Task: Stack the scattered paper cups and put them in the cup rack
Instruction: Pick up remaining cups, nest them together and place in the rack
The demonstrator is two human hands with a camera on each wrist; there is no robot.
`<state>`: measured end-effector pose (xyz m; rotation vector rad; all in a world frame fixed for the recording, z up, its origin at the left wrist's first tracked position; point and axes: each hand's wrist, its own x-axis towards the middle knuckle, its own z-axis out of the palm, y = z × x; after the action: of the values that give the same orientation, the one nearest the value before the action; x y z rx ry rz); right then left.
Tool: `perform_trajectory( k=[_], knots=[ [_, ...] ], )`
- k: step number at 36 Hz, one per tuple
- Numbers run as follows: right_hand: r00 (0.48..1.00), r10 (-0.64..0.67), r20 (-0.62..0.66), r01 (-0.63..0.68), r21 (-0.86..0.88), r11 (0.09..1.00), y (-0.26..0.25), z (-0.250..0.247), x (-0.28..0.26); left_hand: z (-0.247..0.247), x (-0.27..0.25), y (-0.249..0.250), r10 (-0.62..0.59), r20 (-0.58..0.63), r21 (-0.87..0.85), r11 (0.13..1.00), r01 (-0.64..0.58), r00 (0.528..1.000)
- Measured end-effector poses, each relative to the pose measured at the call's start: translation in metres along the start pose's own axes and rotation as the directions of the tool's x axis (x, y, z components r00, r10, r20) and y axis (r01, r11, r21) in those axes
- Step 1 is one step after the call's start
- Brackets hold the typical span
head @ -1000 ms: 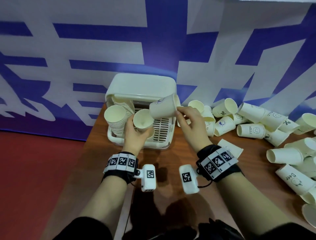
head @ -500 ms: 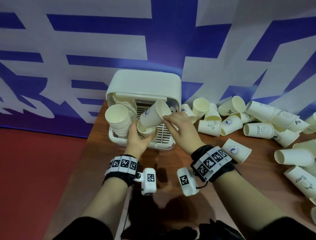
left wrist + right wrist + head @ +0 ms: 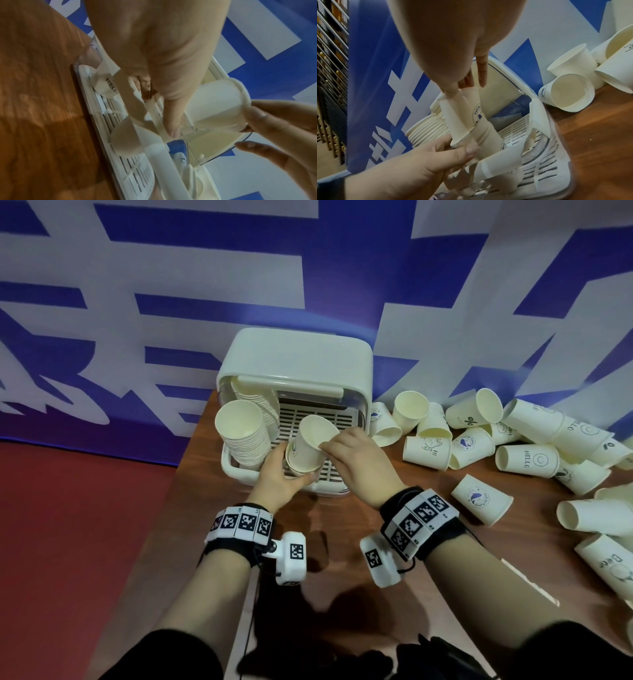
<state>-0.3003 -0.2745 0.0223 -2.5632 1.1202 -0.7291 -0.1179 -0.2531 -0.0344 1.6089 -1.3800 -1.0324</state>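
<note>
My left hand [image 3: 281, 474] grips a short stack of nested paper cups [image 3: 303, 465] just above the front of the white cup rack [image 3: 298, 361]. My right hand [image 3: 325, 445] pinches the rim of one more paper cup [image 3: 313, 436], which sits tilted with its base inside that stack. In the right wrist view the pinched cup [image 3: 462, 112] enters the held stack [image 3: 486, 136] over the left hand [image 3: 436, 155]. A tall stack of cups [image 3: 243, 433] leans in the rack's left side. In the left wrist view the thumb lies against the cup [image 3: 219, 105].
Several loose paper cups [image 3: 524, 460] lie on their sides across the wooden table [image 3: 342, 594] to the right of the rack, one [image 3: 479, 501] near my right wrist. A blue and white banner [image 3: 205, 285] hangs behind. The table's left edge drops to a red floor [image 3: 68, 542].
My right hand swung the single cup from base-left over the rack to mouth-up and lowered its base into the stack in my left hand. The view moved closer.
</note>
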Motion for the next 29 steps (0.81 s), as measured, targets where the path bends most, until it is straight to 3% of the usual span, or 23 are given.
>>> perform_trajectory(
  k=[7,13,16,21,29],
  knots=[
    [0.998,-0.028,0.048,0.034,-0.128,0.991,0.001,0.008,0.004,-0.004,-0.001,0.0,-0.054,0.018,0.044,0.998,0.053,0.998],
    [0.999,-0.02,0.042,0.028,-0.192,0.981,0.001,0.018,0.002,-0.007,-0.009,0.008,-0.117,-0.036,-0.154,0.982,0.11,0.993],
    [0.993,0.055,0.102,-0.042,-0.128,0.991,-0.002,0.019,0.001,-0.009,-0.01,0.01,-0.096,-0.097,-0.216,0.974,0.073,0.991],
    [0.967,0.172,0.186,-0.168,-0.033,0.985,-0.004,0.024,-0.001,-0.008,-0.009,0.012,-0.061,-0.121,-0.153,0.987,0.043,0.991],
    [0.931,0.274,0.241,-0.264,-0.073,0.962,-0.001,0.026,-0.003,-0.003,-0.007,0.005,-0.057,-0.115,-0.097,0.994,0.046,0.992]
  ],
)
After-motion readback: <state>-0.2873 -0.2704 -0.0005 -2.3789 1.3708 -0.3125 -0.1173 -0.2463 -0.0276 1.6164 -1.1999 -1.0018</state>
